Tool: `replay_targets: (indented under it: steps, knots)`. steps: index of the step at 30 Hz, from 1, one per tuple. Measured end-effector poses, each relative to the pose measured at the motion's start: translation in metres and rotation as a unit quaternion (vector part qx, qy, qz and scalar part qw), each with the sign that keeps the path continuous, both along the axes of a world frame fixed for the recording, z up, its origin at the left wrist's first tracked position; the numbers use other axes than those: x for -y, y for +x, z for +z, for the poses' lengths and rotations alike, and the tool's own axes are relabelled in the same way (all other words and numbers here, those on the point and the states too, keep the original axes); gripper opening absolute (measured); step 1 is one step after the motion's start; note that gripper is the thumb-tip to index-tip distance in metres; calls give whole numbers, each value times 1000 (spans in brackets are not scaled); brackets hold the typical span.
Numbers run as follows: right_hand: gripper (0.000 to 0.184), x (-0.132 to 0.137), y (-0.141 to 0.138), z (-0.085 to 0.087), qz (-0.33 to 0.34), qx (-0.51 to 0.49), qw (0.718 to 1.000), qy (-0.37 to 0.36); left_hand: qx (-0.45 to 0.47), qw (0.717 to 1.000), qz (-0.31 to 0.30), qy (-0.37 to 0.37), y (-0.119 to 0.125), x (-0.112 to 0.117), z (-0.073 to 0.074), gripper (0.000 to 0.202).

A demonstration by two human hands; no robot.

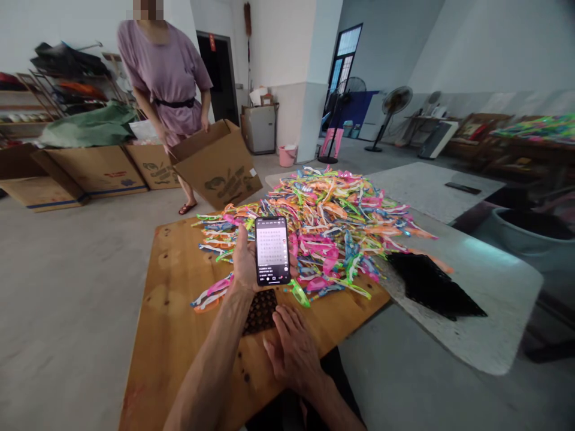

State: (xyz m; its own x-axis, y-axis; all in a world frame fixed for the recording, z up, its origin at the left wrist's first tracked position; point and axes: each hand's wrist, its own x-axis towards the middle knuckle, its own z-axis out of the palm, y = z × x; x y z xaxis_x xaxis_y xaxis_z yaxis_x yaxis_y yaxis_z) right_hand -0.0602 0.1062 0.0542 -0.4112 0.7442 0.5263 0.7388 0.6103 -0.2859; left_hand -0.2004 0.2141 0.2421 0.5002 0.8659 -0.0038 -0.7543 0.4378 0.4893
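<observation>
My left hand (245, 263) is wrapped round a black smartphone (272, 250) held upright, its lit screen full of text facing me. My right hand (294, 350) lies flat and relaxed on the wooden tabletop (171, 323) just below the phone, fingers stretched out, holding nothing. A dark perforated block (260, 311) lies on the wood between the two hands. Beyond the phone a big heap of neon plastic glasses frames (327, 221) in pink, orange, green and blue covers the far half of the table.
A grey stone slab (489, 281) adjoins the wood on the right, with a pile of black parts (426, 284) on it. A person in a purple dress (168, 66) holds an open cardboard box (218, 164) at the back left. More boxes (99, 170) and fans (395, 102) stand behind.
</observation>
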Motion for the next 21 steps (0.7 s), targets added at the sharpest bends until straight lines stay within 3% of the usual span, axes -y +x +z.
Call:
replay_targets:
  steps: [11,21]
  knots:
    - [55,0,0,2,0,2,1000,-13,7,999,-18,36,-1,-3,-7,107]
    - [55,0,-1,-2,-3,-11,1000,-5,-12,1000,6,29,3,1,3,108]
